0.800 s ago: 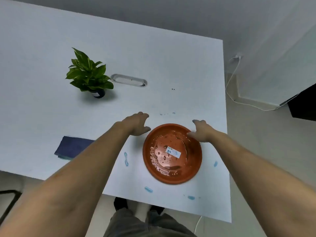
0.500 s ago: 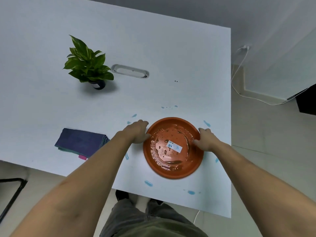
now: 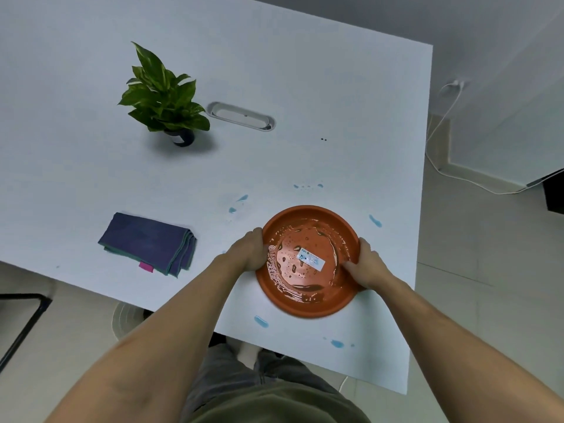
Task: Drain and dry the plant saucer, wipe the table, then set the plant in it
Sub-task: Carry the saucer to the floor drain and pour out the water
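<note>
Head view: near the table's (image 3: 305, 71) front right corner we grip the wet orange saucer (image 3: 308, 261) by its rim, left hand (image 3: 248, 251) and right hand (image 3: 367, 264) on opposite sides; folded cloth (image 3: 148, 242) by the front edge, plant (image 3: 164, 93) farther back

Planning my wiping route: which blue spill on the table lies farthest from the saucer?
The small row of drops beyond the saucer, toward the table's far edge; the other spills sit closer around its rim.
</note>
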